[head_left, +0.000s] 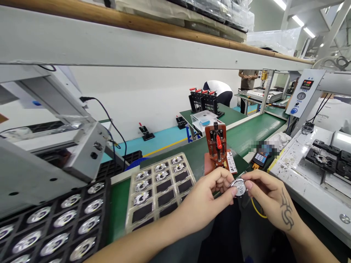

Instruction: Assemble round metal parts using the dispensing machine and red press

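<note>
Between my two hands is a round silver watch case (pixel 239 187), its marked back turned toward me. My left hand (pixel 216 191) closes on its left side, thumb laid along the edge. On the opposite side my right hand (pixel 259 186) pinches the rim between thumb and fingers. A small clear sliver shows by the right fingertips; I cannot make out what it is. Just beyond my hands stands a brown toggle-clamp press (pixel 215 146) with a red handle. Left of my left hand lies a pale tray (pixel 131 204), with silver watch cases in several of its pockets.
A black tray (pixel 105 219) of silver watch cases lies at lower left, beside a grey metal machine (pixel 82 153). On the right is a white workbench (pixel 290 168) with black fixtures. A keypad device (pixel 260 157) rests near it. A shelf beam (pixel 164 44) crosses overhead; people are farther back.
</note>
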The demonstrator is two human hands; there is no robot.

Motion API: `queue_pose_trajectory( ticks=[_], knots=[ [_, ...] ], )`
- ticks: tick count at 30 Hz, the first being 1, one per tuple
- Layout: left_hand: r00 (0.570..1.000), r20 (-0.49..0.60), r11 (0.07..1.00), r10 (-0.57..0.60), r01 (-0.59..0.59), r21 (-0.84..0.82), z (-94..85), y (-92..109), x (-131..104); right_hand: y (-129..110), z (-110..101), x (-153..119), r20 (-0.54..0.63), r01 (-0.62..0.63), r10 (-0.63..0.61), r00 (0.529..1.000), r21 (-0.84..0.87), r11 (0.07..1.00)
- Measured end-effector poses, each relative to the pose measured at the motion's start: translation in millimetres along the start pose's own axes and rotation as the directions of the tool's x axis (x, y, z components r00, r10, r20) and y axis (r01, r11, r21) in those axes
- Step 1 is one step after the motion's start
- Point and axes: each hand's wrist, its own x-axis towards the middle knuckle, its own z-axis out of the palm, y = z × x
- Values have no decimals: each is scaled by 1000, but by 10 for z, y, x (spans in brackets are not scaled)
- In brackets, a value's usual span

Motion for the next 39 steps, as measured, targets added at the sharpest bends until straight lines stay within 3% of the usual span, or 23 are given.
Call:
queue_pose_trajectory(
  ticks=[39],
  knots=[
    [999, 13, 999, 36, -37, 10, 9, -10, -15, 1, -24, -15, -2, 45, -45, 999, -27, 999]
  ],
)
